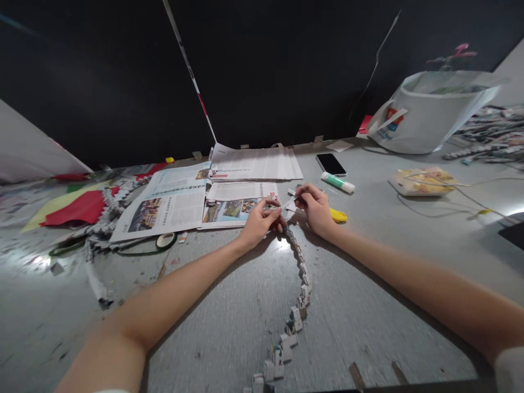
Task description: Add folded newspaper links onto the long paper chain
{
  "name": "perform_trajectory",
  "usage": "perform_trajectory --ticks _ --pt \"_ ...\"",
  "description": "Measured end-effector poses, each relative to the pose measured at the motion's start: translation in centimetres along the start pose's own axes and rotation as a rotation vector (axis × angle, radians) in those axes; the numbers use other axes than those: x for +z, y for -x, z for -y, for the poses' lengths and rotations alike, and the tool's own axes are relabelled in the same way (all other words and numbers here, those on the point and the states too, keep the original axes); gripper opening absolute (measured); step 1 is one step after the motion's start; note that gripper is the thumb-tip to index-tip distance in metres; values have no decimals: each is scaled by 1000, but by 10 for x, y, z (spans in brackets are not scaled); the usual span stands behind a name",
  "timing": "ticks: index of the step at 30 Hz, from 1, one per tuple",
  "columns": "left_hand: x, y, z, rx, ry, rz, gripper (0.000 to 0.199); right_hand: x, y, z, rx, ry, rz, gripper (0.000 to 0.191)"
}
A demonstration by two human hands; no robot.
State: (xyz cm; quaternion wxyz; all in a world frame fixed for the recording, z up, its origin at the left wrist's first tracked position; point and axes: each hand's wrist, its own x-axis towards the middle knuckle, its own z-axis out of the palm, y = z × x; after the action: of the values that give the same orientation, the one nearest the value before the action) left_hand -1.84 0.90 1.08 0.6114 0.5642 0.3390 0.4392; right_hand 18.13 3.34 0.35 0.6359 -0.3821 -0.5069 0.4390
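Observation:
A long chain of folded newspaper strips (pixel 303 273) curves across the grey table from the front edge up to my hands. My left hand (pixel 262 221) pinches the chain's far end between thumb and fingers. Opposite it, my right hand (pixel 314 207) is closed on a narrow white paper strip (pixel 290 205) that meets the chain end. Exactly how strip and chain join is hidden by the fingers. Just beyond my right hand lies a yellow-handled tool (pixel 338 215), partly covered; its kind does not show.
Newspaper sheets (pixel 172 196) and a paper stack (pixel 254 164) lie ahead. A glue stick (pixel 338 182) and phone (pixel 331 164) are at right, with a tissue pack (pixel 423 181) and white bag (pixel 429 117) beyond. Tape (pixel 166 240), red paper (pixel 77 210) and another folded chain (pixel 107 213) lie left.

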Motion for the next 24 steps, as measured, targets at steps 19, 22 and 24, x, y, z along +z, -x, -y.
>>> perform_trajectory --ticks 19,22,24 --pt "-4 -7 11 -7 -18 46 49 -1 -4 -2 177 -75 130 55" --pt "-4 -7 12 -8 -28 51 50 -1 -3 -1 165 -61 185 52" --pt "-4 -6 11 -9 -40 64 52 -2 -2 -2 127 -53 191 49"
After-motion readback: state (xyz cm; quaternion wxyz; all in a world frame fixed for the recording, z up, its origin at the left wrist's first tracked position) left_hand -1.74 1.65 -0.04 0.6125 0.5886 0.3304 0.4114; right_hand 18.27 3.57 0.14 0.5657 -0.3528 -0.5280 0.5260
